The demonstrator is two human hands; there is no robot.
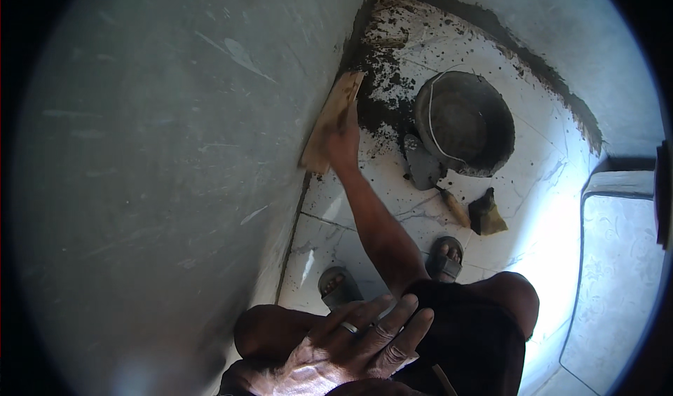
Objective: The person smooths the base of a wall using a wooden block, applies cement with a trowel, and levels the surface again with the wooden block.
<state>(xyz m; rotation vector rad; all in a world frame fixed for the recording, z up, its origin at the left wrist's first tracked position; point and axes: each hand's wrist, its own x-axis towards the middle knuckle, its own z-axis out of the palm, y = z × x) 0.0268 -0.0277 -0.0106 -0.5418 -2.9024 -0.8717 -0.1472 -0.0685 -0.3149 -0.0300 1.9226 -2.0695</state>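
My right hand (342,140) is closed on a flat wooden board (338,101), pressed along the foot of the grey wall on the left. Dark wet mortar (387,112) is smeared and spattered over the floor beside the board. My left hand (354,343) lies over my lap near my left knee, its fingers stretched out, a ring on one of them, holding nothing. Right of the board stands a black bucket (502,140) with a wire handle and grey residue inside. Against its near side lies a trowel (423,166) with a grey blade and wooden handle.
A dark, yellowish-sided block (488,214) lies near my right sandal (444,258). A plastered grey wall (175,151) rises at left. A dark mortar strip (519,45) runs along the far wall's base. At right is a pale panel (620,256) with a dark edge.
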